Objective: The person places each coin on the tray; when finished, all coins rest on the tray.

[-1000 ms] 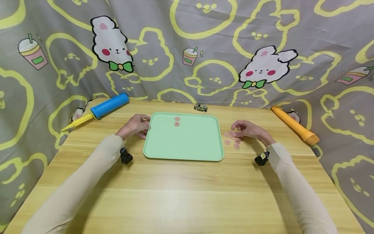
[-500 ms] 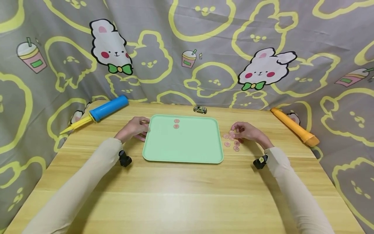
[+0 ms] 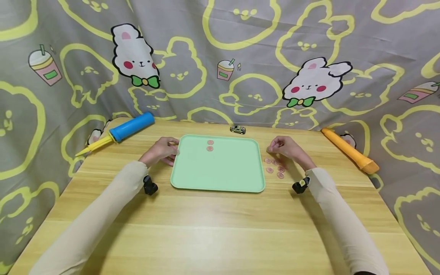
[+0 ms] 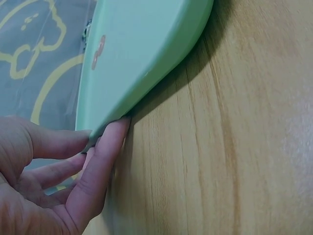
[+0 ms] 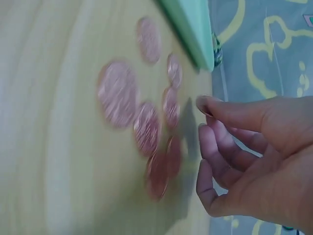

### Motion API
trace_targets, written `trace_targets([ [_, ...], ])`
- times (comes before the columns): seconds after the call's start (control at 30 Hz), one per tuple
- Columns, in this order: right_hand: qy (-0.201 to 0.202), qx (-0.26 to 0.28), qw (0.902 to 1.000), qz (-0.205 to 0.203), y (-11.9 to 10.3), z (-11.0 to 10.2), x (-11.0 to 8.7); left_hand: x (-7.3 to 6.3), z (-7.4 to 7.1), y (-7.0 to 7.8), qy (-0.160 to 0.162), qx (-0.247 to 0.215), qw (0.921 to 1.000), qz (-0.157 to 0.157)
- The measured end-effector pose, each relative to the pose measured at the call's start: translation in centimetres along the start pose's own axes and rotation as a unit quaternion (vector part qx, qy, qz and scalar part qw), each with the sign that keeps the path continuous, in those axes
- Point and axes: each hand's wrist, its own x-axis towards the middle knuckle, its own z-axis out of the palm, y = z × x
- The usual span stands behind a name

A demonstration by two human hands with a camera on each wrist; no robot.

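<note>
A light green tray (image 3: 220, 168) lies on the wooden table with two copper-coloured coins (image 3: 210, 148) near its far edge. My left hand (image 3: 160, 149) grips the tray's left rim, and in the left wrist view the thumb is above and fingers beneath. Just off the tray's right side, my right hand (image 3: 287, 147) is raised above the table. Between its thumb and index finger it pinches a coin (image 5: 205, 106), seen almost edge-on in the right wrist view. Below that hand, several coins (image 5: 118, 94) are spread on the table, some touching or overlapping.
Behind the tray stands a small toy car (image 3: 238, 129). A blue and yellow pump (image 3: 132, 127) lies at the back left, an orange, club-shaped object (image 3: 350, 150) at the back right. A patterned grey curtain (image 3: 254, 49) borders the table (image 3: 213, 229).
My right hand has lifted off the coin pile and shifted toward the tray, with a coin pinched in its fingertips. The left hand stays on the tray's rim. The head view has shifted slightly.
</note>
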Motion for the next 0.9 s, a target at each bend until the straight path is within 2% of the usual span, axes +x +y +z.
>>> trace_targets([
  [0.1,0.022,0.022,0.9994,0.012,-1.1,0.2,0.4,0.0,0.0,0.0,0.003,0.001,1.0000,0.003],
  [0.23,0.028,0.068,0.9972,0.018,-2.3,0.7,0.8,-0.1,-0.1,0.0,0.004,0.001,1.0000,0.004],
  [0.4,-0.012,0.114,0.9928,0.035,-3.8,2.0,1.0,0.0,0.0,-0.1,0.001,-0.003,1.0000,0.001],
  [0.53,-0.047,0.156,0.9855,0.049,-5.0,3.6,1.3,0.0,0.1,-0.1,0.004,-0.002,1.0000,-0.001],
  [0.9,-0.072,0.210,0.9741,0.043,-8.1,8.1,3.0,0.1,0.1,-0.1,-0.002,-0.003,1.0000,-0.003],
])
